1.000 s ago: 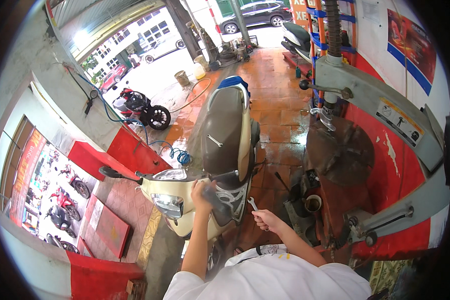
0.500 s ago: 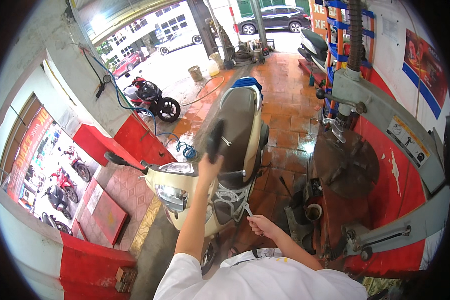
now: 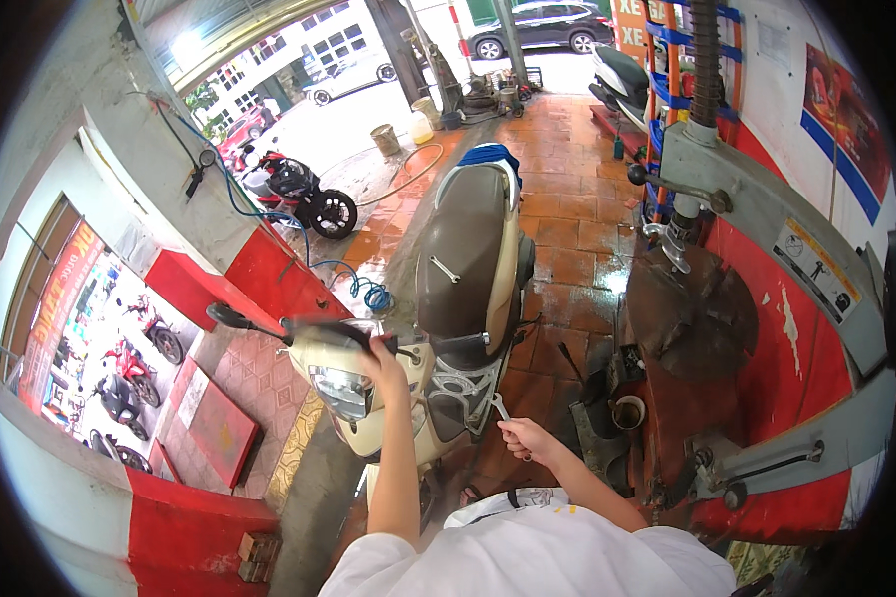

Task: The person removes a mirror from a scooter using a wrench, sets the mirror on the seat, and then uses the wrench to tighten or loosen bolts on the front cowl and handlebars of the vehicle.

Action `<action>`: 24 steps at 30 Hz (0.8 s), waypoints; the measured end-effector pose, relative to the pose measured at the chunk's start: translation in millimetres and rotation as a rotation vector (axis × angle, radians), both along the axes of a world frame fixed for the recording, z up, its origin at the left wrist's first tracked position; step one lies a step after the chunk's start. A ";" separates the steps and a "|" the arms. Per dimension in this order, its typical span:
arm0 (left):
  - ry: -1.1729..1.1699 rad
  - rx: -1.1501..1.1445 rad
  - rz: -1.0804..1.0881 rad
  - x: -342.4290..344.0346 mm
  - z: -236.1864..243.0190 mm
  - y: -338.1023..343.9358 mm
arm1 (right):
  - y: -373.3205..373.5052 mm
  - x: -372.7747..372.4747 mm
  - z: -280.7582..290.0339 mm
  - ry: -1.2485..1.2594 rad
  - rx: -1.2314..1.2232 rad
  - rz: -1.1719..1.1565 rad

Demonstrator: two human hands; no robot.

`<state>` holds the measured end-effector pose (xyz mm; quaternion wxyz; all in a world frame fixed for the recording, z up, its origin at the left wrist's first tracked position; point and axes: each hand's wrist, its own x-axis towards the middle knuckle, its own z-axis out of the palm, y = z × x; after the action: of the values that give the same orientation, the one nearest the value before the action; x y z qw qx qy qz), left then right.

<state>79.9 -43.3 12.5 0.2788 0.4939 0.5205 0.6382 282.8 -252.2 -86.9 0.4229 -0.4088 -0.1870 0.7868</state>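
Well, left hand [image 3: 383, 370]: it was closed around a dark thing [image 3: 331, 333], which stuck out to the left over the front of the scooter. The dark thing looked too blurry to tell what it was.
Right hand [image 3: 530, 441]: its fingers were curled tight around the handle of a silver spanner [image 3: 503, 408]. The forked end poked up toward the side of the scooter, but I cannot tell if it touched.
Scooter [image 3: 373, 435]: it was cream and stood upright, with its front near the person and its back far away.
Headlight [image 3: 338, 393]: it sat on the front, just below and to the left of the left hand.
Mirror [image 3: 229, 316]: it was black and stuck out at the far left of the scooter.
Seat [image 3: 458, 224]: it was long and brown, and a second spanner [image 3: 444, 269] lay on it, apart from both hands.
Blue cloth [image 3: 488, 155]: it lay at the back end of the seat.
Blue hose [image 3: 376, 297]: it lay in coils on the floor, left of the seat.
Big grey machine [image 3: 737, 169]: it stood on the right, by the red and white wall.
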 end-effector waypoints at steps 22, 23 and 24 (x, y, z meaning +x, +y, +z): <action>-0.120 -0.041 0.013 9.6 4.8 24.7 | -2.7 -3.8 8.6 -0.022 0.011 -0.019; -0.145 -0.068 0.017 11.2 5.6 44.1 | -3.2 -7.0 8.0 -0.016 0.020 -0.007; -0.037 -0.089 -0.044 11.9 5.7 61.1 | -3.6 -9.6 7.6 -0.007 0.031 0.002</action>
<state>91.8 17.8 18.3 0.3242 0.4803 0.5323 0.6171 273.2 -255.9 -79.4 0.4278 -0.4049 -0.2011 0.7827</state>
